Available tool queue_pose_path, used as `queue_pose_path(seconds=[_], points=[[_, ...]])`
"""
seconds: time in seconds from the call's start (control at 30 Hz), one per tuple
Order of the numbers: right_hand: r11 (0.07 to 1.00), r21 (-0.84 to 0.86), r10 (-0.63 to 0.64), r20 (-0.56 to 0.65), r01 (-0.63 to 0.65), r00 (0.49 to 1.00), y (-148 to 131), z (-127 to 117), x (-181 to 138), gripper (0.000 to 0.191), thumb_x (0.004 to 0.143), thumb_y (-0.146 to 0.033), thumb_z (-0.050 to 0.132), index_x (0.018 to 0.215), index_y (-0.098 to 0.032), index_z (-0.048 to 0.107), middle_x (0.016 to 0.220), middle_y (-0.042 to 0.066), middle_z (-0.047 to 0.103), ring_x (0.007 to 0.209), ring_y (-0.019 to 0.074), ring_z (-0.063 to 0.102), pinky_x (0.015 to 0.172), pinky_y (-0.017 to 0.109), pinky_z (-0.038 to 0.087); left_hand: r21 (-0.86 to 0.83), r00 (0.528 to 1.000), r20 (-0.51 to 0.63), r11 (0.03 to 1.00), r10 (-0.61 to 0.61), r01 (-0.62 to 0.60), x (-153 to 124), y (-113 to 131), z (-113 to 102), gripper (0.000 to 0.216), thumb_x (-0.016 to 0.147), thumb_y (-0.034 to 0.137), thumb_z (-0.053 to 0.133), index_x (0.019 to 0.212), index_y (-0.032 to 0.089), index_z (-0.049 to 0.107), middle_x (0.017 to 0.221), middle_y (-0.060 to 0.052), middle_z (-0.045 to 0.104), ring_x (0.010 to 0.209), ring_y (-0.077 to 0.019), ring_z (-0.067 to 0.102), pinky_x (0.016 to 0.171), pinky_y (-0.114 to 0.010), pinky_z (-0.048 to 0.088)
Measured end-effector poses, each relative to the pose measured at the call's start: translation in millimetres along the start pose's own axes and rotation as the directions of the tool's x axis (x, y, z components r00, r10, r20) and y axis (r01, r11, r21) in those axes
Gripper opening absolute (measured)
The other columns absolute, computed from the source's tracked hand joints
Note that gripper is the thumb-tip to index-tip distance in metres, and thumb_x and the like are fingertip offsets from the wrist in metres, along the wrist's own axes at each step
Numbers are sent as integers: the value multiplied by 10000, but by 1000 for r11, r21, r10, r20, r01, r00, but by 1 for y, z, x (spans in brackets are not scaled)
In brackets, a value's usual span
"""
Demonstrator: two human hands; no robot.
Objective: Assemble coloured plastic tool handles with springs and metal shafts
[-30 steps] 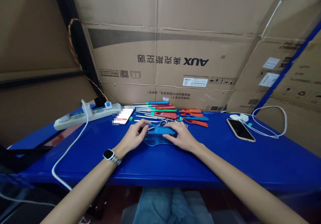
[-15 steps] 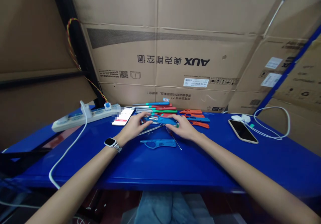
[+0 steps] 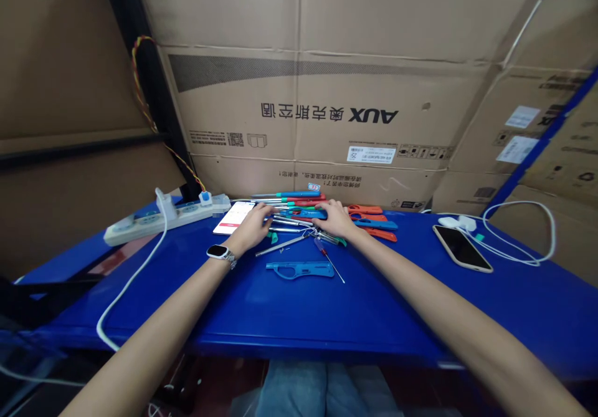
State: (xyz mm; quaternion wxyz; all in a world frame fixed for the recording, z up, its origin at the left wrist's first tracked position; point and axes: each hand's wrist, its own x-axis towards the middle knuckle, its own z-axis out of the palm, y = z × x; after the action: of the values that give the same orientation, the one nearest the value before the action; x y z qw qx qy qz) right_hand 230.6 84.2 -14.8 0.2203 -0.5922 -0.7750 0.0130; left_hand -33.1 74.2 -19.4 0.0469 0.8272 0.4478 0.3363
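Farther from us, toward the screwdrivers [image 3: 299, 194], the blue casing [image 3: 306, 214] has shifted; our right hand [image 3: 338, 219] pinches one end; our left hand [image 3: 255, 227] curls by the other, grip untellable; tabletop [image 3: 280, 317] stretches wide to its near edge; casing's underside hidden.

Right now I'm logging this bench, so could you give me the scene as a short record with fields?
Left hand: near the left end of a blue casing piece, contact unclear
Right hand: at its right end, grip unclear
Nearer the person: another blue piece, lying flat
Beside that: a screwdriver, tip toward the person
Right of the hands: orange pieces
Far right: dark-screened phone
Far left: power strip
Surface: blue table
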Motion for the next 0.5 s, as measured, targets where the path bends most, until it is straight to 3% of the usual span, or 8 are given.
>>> queue_pose_path(seconds=[0.1,0.2,0.37,0.5], points=[[1000,4,-15,-102,16,995,-8,1,-12,422,844,-374,639,1231,-206,625,1174,135,565,1136,320,486,954,471,384,-28,998,49,999,40,-38,-14,0,-12,230,904,186,453,950,171,678,994,-93,689,936,-237,644,884,-389,525],[992,63,-94,-166,106,982,-23,0,-28,299,861,-333,611,1134,-215,646,1127,109,572,1097,289,493,927,434,387,-50,991,111,996,74,-69,-24,4,-17,210,907,206,480,941,184,686,983,-75,703,939,-234,636,887,-387,513],[948,141,-281,-47,285,959,-44,-1,-55,134,889,-310,600,951,-222,679,997,63,607,1017,247,507,927,429,357,-58,980,168,993,106,-98,-30,10,-11,225,888,177,492,987,198,693,1005,-78,693,978,-244,613,906,-407,496],[930,188,-328,32,317,944,-43,0,-66,110,890,-301,617,913,-220,687,996,59,634,1010,240,514,939,432,351,-60,977,168,991,130,-122,-32,13,-8,223,888,180,490,996,201,684,1033,-83,673,1001,-249,600,923,-416,488]])
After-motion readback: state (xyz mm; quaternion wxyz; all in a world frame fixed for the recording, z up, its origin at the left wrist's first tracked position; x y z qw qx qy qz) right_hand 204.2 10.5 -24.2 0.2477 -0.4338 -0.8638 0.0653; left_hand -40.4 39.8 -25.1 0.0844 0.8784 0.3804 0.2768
